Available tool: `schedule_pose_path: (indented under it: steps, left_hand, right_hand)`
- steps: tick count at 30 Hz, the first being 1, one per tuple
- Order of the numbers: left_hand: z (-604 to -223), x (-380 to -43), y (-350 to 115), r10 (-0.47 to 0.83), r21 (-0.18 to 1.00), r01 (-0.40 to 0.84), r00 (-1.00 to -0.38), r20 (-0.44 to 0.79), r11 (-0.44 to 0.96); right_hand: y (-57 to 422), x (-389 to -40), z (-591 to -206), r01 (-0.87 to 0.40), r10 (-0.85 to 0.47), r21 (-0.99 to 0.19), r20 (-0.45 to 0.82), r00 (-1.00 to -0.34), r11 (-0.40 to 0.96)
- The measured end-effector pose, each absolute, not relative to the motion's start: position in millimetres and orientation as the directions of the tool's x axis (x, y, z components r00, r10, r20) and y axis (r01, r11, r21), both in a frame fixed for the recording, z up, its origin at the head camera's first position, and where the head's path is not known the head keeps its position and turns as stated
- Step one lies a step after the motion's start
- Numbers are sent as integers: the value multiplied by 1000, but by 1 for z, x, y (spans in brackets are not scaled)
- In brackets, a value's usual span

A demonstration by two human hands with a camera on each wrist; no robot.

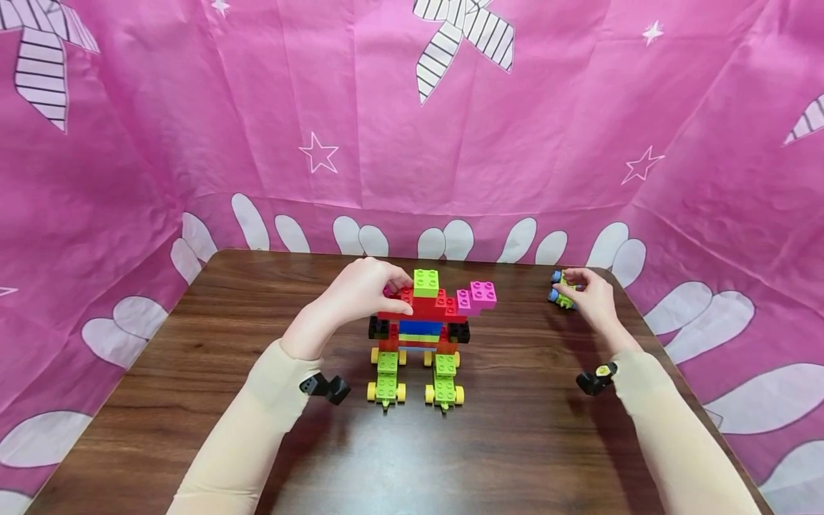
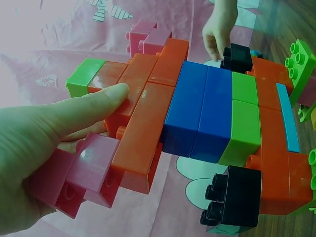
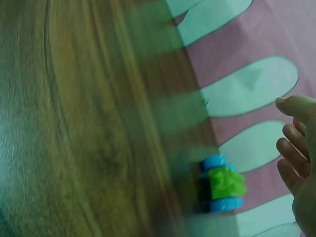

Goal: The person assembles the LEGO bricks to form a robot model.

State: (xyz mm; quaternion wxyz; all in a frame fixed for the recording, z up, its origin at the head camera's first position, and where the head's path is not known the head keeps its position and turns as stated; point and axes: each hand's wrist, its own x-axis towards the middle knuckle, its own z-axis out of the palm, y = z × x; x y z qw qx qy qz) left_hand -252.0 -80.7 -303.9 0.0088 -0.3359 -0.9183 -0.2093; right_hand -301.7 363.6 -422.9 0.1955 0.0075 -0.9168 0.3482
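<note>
A figure built of toy bricks [image 1: 421, 309] stands upright on two lime-green wheeled bases [image 1: 445, 386] with yellow wheels. My left hand [image 1: 352, 287] grips its red upper part, the thumb across a red brick [image 2: 136, 81] and the other fingers mostly hidden behind. A lime brick [image 1: 425, 282] tops the figure, and pink bricks [image 1: 483, 293] stick out at its right side. Blue bricks [image 2: 190, 106] form its middle, with black bricks [image 2: 237, 197] at both sides. My right hand [image 1: 594, 297] holds nothing, its fingers loosely bent beside a small green wheeled base [image 3: 226, 183] with blue wheels.
The dark wooden table [image 1: 515, 443] carries everything. Its far right corner lies close behind the small wheeled base. A pink cloth [image 1: 399, 164] with white prints hangs around the back and sides.
</note>
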Motion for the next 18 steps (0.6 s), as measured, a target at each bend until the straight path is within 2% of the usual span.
schedule_pose_path:
  steps: [18]
  left_hand:
    - [-304, -252, -82, 622, 384, 635, -763, 176, 670]
  right_hand:
    - [396, -309, -461, -39, 158, -645, 244, -957, 763]
